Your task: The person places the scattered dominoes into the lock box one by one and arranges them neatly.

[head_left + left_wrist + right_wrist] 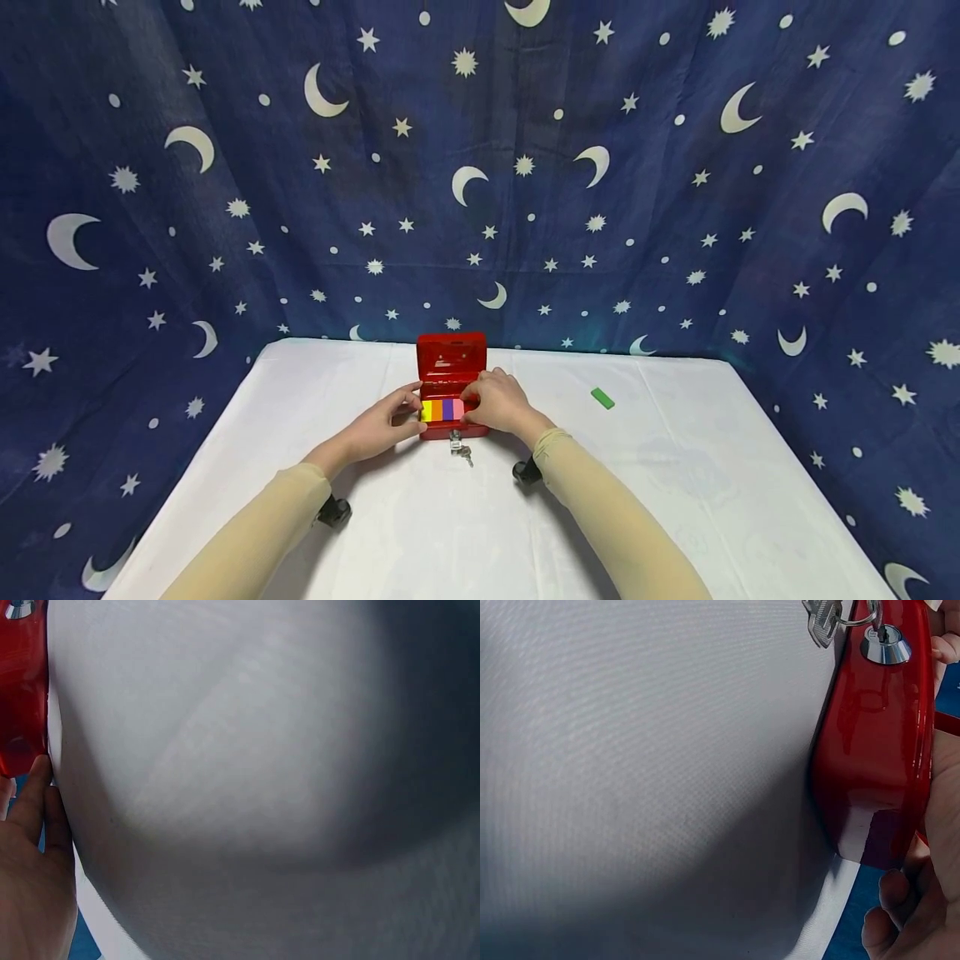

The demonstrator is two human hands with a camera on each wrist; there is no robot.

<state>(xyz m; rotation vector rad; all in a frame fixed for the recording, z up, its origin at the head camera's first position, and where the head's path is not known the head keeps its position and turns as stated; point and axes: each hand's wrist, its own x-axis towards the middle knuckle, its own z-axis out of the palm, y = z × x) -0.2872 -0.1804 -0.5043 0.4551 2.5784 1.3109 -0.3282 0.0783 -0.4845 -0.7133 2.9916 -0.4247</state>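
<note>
At the red box [452, 358], left fingers [406, 392] touch 1 end, parted; right fingers [480, 387] bend, hold unclear.

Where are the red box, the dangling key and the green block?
Red box [874, 750]: right wrist view, on its front wall.
Dangling key [824, 622]: right wrist view, on its flat metal.
Green block [602, 398]: head view, middle of its upper face.

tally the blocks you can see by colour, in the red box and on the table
yellow block: 1, in the red box
orange block: 1, in the red box
purple block: 1, in the red box
pink block: 1, in the red box
green block: 1, on the table
total: 5
</note>
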